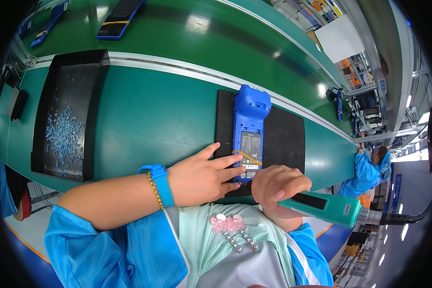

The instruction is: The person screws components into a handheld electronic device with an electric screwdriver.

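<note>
A blue handheld terminal [251, 126] lies back side up on a black mat [285, 137], with a yellow rubber band [248, 158] stretched across its lower part. My left hand [200, 176] rests with spread fingers on the mat and the terminal's left edge, fingertips touching its lower part. In my right hand [279, 186] is a green electric screwdriver [338, 210], gripped in closed fingers and held almost level. Its tip points at the terminal's bottom end, but my fingers hide most of the contact. A cable runs off the tool's rear to the right.
A black tray [92, 115] with many small blue-tipped screws [65, 134] stands at the left. Beyond a metal rail, more terminals lie on the green conveyor [187, 31], including a banded terminal [119, 21]. A person in blue [365, 170] works farther right.
</note>
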Demonstrator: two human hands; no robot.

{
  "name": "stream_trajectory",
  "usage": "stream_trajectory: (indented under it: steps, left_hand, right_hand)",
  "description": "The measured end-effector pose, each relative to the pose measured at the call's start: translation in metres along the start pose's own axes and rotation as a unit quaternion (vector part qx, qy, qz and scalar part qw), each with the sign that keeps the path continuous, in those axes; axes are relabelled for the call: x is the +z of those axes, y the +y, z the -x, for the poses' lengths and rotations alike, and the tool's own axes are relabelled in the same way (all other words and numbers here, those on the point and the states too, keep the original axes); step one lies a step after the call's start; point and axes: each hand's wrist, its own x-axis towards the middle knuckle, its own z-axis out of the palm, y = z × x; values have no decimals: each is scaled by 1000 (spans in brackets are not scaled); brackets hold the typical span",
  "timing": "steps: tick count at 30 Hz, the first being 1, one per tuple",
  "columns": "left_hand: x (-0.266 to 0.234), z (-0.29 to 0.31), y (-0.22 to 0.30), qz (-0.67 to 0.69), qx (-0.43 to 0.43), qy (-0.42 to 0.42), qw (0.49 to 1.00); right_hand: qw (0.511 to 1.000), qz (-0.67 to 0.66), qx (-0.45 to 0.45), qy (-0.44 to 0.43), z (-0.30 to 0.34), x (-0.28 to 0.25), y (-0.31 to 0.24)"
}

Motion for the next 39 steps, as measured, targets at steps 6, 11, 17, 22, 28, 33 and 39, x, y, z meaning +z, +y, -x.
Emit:
stream_trajectory:
  steps: [6, 11, 17, 22, 28, 33, 39]
  left_hand:
    - [-1, 0, -1, 2, 2, -5, 1000]
    - [-3, 0, -1, 11, 11, 3, 1000]
    - [-4, -4, -2, 50, 11, 53, 997]
    - [-6, -13, 1, 64, -13, 78, 995]
    - [-5, -35, 15, 67, -43, 117, 990]
    - [-1, -46, 27, 5, -69, 112, 991]
    - [5, -60, 37, -21, -88, 110, 990]
  right_hand:
    - [1000, 10, -4, 3, -1, 1, -3]
    - [999, 36, -39, 0, -3, -4, -12]
    - [996, -8, -64, 55, 7, -11, -29]
    - [992, -22, -95, 84, 17, -22, -38]
    - [988, -19, -102, 116, 34, -39, -45]
    - [983, -44, -90, 157, 50, -50, -49]
    - [986, 34, -44, 159, 61, -73, -53]
